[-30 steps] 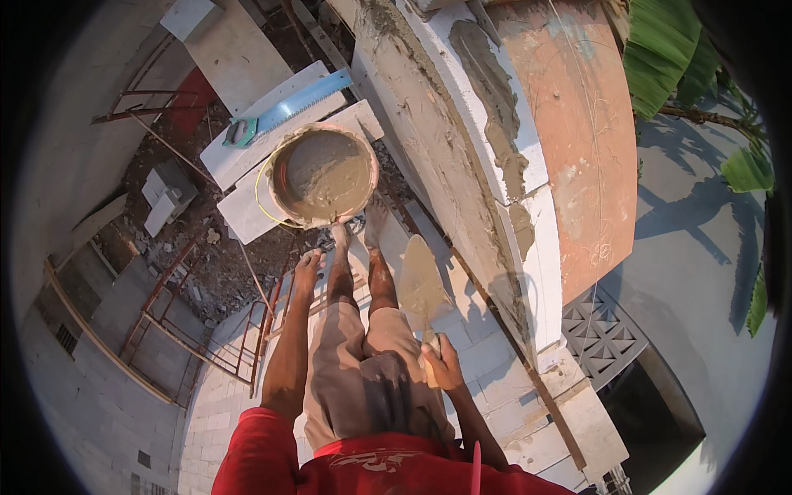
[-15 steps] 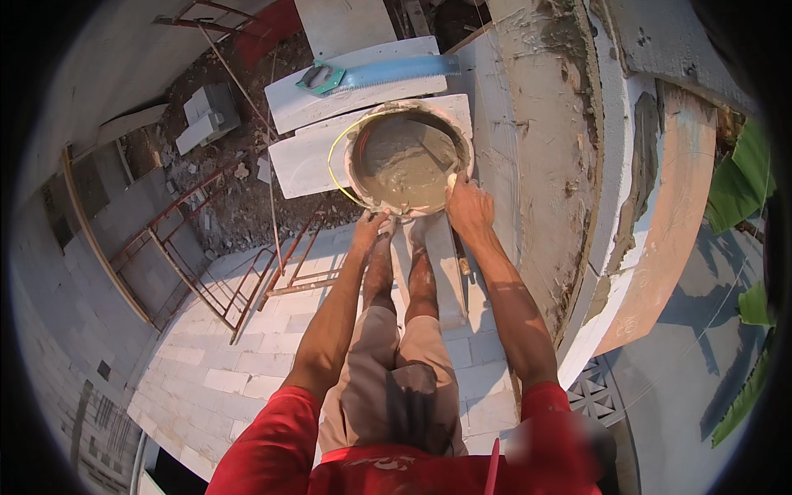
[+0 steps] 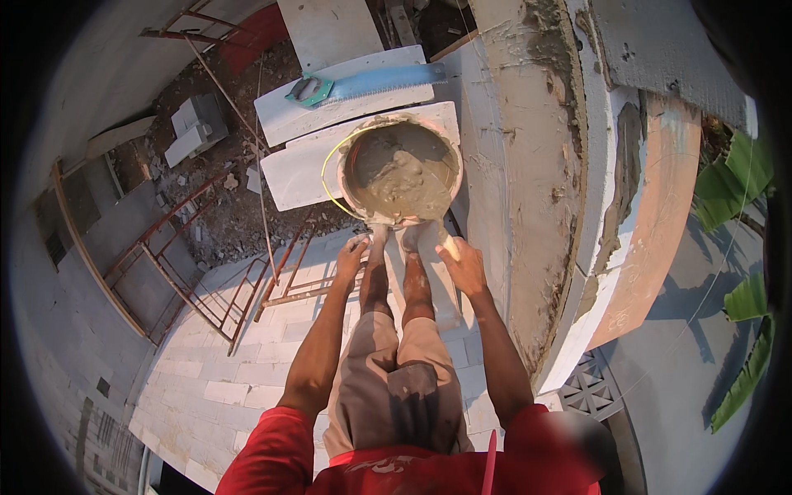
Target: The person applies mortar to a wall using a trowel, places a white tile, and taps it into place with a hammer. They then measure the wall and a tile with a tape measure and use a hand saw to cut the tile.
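The right hand (image 3: 467,269) has its fingers clamped on a trowel (image 3: 450,247) at the near rim of a bucket (image 3: 344,188) of mortar (image 3: 396,177), apparently scooping. The left hand's (image 3: 351,257) fingers curl nearby; whether they meet cannot be told. A level lift seems called for next.

Upright bucket (image 3: 352,204) of wet grey-brown mortar (image 3: 400,177); pale-handled trowel (image 3: 450,244) at near side.
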A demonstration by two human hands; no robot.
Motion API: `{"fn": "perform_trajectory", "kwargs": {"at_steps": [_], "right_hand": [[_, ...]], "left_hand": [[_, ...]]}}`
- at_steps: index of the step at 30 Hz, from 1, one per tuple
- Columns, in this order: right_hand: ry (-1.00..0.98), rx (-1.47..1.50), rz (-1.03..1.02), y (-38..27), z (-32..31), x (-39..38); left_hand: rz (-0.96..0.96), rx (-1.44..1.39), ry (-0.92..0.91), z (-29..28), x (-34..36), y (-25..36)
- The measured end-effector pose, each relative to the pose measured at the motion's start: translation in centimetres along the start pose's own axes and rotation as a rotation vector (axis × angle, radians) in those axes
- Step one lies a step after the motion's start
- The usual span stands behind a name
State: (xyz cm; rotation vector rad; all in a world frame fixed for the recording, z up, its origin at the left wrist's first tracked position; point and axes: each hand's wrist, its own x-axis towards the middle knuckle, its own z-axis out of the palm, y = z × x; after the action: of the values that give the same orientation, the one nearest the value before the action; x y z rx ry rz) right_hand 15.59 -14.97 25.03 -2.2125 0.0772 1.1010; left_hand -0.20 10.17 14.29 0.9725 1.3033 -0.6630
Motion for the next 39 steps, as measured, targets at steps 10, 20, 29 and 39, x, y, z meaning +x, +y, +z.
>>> {"fn": "perform_trajectory", "kwargs": {"at_steps": [10, 20, 29, 39], "right_hand": [[0.077, 0.336, 0.033, 1.7, -8.7, -15.3], [0.929, -0.114, 0.273, 2.3, -14.5, -27.5], [0.783, 0.593, 0.527, -0.6, -13.7, -31.3], [0.496, 1.947, 0.248, -8.5, -13.0, -22.9]], "left_hand": [[0.056, 0.253, -0.013, -2.3, -2.9, 0.4], [0.056, 0.373, -0.054, -0.7, -3.9, 2.8], [0.15, 0.421, -0.141, 0.1, -6.1, 5.4], [0.069, 0.494, -0.071, -3.8, -5.8, 6.1]]}}
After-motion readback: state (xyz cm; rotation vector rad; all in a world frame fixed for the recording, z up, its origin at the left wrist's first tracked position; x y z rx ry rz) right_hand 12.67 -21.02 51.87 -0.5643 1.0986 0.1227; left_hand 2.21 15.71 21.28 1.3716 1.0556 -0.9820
